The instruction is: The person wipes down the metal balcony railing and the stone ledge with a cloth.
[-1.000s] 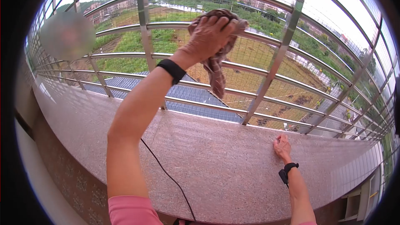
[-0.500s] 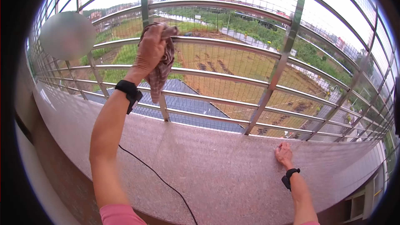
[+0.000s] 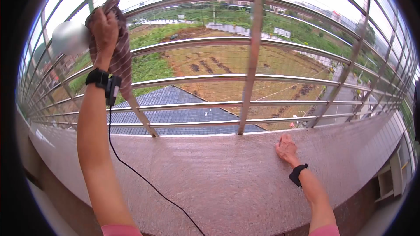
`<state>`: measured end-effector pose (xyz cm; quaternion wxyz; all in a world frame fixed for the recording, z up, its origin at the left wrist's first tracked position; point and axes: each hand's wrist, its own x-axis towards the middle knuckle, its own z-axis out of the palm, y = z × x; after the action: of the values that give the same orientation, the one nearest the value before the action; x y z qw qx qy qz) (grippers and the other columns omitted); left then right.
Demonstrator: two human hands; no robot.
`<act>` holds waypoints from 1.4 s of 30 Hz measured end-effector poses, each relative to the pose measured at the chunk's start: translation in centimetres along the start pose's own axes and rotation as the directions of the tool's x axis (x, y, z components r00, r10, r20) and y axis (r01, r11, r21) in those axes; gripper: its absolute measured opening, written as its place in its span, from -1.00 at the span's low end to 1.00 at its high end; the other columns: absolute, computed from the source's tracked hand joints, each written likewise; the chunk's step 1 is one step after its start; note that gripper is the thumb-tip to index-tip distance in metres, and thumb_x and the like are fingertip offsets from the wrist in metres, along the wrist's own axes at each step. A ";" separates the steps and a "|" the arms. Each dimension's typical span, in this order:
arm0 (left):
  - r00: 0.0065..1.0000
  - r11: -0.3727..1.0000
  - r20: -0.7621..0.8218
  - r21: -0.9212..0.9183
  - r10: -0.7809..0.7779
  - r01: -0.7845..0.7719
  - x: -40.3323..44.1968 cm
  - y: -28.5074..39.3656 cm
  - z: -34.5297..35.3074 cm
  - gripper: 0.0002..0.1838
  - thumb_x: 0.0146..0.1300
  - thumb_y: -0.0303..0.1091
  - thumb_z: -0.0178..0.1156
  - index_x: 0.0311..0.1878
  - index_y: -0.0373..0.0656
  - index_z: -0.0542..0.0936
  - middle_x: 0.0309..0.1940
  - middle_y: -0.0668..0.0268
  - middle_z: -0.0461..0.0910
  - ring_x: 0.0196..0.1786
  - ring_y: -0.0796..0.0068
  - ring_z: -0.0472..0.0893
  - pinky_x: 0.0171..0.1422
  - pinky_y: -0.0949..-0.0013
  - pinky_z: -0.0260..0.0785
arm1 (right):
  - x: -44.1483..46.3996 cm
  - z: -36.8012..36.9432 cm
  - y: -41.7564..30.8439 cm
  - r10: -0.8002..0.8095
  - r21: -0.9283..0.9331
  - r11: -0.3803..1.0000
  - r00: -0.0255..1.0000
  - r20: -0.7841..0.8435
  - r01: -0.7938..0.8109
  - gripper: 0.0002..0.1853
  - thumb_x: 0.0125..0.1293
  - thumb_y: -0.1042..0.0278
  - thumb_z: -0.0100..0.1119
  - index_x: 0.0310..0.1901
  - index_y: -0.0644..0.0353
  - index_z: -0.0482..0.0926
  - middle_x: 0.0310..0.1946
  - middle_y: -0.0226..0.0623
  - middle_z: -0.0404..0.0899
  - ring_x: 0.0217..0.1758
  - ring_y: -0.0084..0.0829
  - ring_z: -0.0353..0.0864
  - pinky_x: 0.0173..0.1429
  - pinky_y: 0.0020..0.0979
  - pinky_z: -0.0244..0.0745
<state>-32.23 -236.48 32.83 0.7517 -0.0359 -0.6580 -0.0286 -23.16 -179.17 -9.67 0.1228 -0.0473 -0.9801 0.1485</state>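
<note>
At the upper left, my left hand [image 3: 105,29] is closed on a brown checked cloth [image 3: 121,63], pressed around a post of the metal railing [image 3: 256,30]. The cloth's lower end hangs down along the post. My right hand [image 3: 286,147] rests on the pinkish stone ledge [image 3: 210,170] near the foot of the railing, its fingers curled. Whether anything is under those fingers is hidden. Both wrists wear black bands, and a small device sits on the left one.
A black cable [image 3: 146,181] runs from my left wrist down across the ledge. Wire mesh covers the railing's outer side. Beyond it are a dark tiled roof [image 3: 175,105] and fields. An open shelf [image 3: 387,181] stands at the lower right.
My left hand has moved left along the railing with the cloth, from a horizontal bar to a post. The view has shifted too. My right hand remains on the ledge.
</note>
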 end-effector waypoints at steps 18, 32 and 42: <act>0.997 0.806 -0.077 -0.588 0.027 -0.067 -2.2 32.9 2.9 -0.58 0.16 -0.52 0.01 0.12 -0.38 0.32 -0.15 -0.10 0.39 -0.07 -0.13 0.37 0.08 0.00 0.20 | -0.1 -0.8 -0.4 0.024 0.059 0.998 0.999 0.023 -0.025 -0.70 0.08 0.22 0.14 -0.17 0.11 0.38 -0.13 -0.08 0.41 -0.15 0.00 0.56 -0.10 -0.03 0.48; 0.922 0.727 0.114 -0.654 0.370 -0.211 -8.5 27.1 -1.6 -0.60 0.15 -0.52 0.04 0.10 -0.29 0.38 -0.13 0.00 0.41 -0.07 -0.06 0.39 0.05 0.06 0.26 | -0.3 -0.7 -0.6 0.011 0.029 1.000 1.000 -0.026 -0.010 -0.72 0.06 0.21 0.14 -0.21 0.08 0.39 -0.19 -0.14 0.40 -0.21 -0.04 0.56 -0.18 -0.04 0.47; 0.855 0.725 0.252 -0.663 0.453 -0.189 -18.5 27.0 -2.1 -0.54 0.04 -0.51 0.17 0.06 -0.04 0.39 -0.09 0.23 0.37 -0.04 0.18 0.39 0.02 0.18 0.33 | -0.2 -0.1 -0.4 -0.002 0.003 1.000 0.999 -0.046 0.002 -0.74 0.07 0.21 0.12 -0.21 0.03 0.39 -0.22 -0.21 0.42 -0.22 -0.08 0.56 -0.21 -0.06 0.46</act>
<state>-30.16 -209.86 13.76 0.5411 -0.3998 -0.7331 -0.0999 -23.00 -179.53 -9.49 0.1453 -0.0495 -0.9768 0.1490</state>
